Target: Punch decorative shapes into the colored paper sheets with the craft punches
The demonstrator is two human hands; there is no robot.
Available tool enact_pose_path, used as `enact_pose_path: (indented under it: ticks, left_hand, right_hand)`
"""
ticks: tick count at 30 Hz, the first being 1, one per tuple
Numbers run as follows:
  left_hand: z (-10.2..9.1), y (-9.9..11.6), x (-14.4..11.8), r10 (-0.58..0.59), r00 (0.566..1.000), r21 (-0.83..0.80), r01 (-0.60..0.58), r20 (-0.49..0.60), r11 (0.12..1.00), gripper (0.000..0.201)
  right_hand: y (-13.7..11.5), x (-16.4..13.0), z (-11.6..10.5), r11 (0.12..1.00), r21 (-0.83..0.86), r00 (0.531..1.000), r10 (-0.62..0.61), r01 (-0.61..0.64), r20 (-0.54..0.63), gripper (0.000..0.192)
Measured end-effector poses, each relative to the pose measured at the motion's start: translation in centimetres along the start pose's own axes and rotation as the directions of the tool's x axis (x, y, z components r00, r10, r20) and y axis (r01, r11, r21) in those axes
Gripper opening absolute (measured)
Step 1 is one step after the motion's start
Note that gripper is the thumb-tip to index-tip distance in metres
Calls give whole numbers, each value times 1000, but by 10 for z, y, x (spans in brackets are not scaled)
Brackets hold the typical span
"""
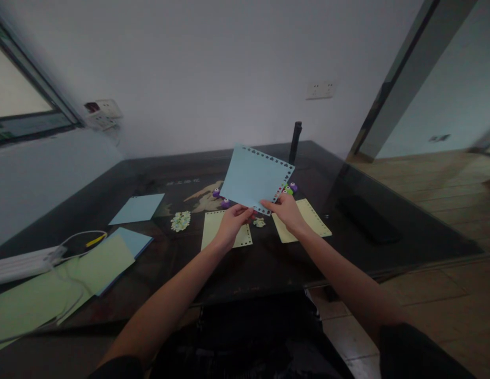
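Observation:
Raised above the dark table, a light blue sheet of paper (255, 178) has small shapes punched along its top, right and part of its lower edge. My left hand (233, 223) pinches its lower edge. My right hand (287, 211) grips the lower right corner, thumb on top. Below lie a yellow punched sheet (210, 229) under my left hand and another yellow sheet (312, 220) by my right. Small purple and green craft punches (293, 187) sit behind the blue sheet, partly hidden; two purple ones (226, 203) show at its left.
Paper cut-outs form a pile (180, 221) on the left and a smaller one (259, 222) between the yellow sheets. Blue (138, 208) and green paper (106, 263), a white power strip (27, 265) and cables lie left. A black case (369, 220) lies right; a black upright object (295, 142) stands behind.

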State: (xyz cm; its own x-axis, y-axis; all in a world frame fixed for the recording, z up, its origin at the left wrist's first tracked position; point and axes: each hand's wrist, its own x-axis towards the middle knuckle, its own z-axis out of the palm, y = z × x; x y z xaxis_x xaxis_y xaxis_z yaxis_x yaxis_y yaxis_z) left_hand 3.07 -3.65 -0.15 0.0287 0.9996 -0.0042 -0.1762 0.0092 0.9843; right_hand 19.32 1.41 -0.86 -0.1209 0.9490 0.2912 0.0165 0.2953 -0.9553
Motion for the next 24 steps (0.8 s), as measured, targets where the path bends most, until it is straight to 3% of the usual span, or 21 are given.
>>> enact_pose_path:
  ticks: [13,24]
  left_hand:
    - [-2,-7,5,-62,998,-73,63,21,995,23]
    - [0,-6,6,-56,998,-15,56,-38,998,26]
  right_hand:
    - [-3,-3,0,978,-199,993,-79,61,-87,23]
    - [4,-5,2,975,-202,994,-105,97,-30,22]
